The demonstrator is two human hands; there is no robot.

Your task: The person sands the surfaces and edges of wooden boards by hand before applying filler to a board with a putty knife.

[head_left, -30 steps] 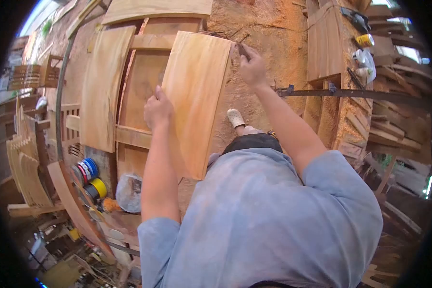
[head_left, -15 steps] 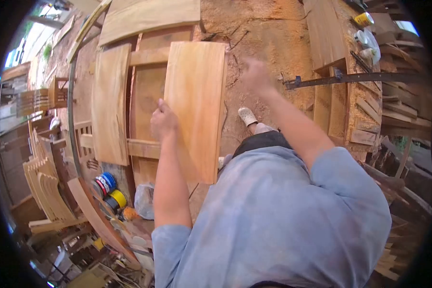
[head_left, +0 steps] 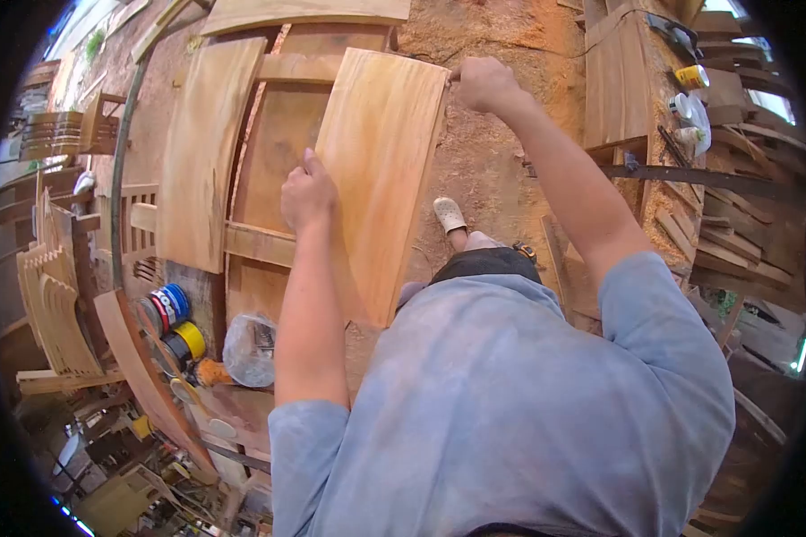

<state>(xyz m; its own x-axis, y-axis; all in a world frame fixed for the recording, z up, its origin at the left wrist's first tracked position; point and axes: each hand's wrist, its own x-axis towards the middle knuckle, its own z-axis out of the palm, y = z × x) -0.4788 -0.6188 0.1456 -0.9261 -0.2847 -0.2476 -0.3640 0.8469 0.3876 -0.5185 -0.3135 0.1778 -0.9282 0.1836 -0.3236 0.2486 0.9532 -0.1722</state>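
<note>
A pale wooden board (head_left: pixel 381 179) lies tilted across a wooden frame in front of me. My left hand (head_left: pixel 311 192) is closed at the board's left edge, thumb pointing up and the fingers partly hidden. At the far right corner of the same board, my right hand (head_left: pixel 488 85) has its fingers curled, the fingertips pinching that corner. A second board (head_left: pixel 208 161) rests on the frame to the left. Between the two boards, crosspieces of the frame (head_left: pixel 300 69) show.
Another board (head_left: pixel 304 11) lies at the far end. Paint cans (head_left: pixel 172 304) and a clear plastic bag (head_left: pixel 249 351) are at lower left. To the right, planks (head_left: pixel 616 85) and a dark metal bar (head_left: pixel 707 179) lie near a yellow can (head_left: pixel 691 77). Sawdust covers the ground.
My right hand, blurred and apart from the board before, has come forward to its far right corner. My left hand stays at the left edge. The board appears more slanted as the view shifts.
</note>
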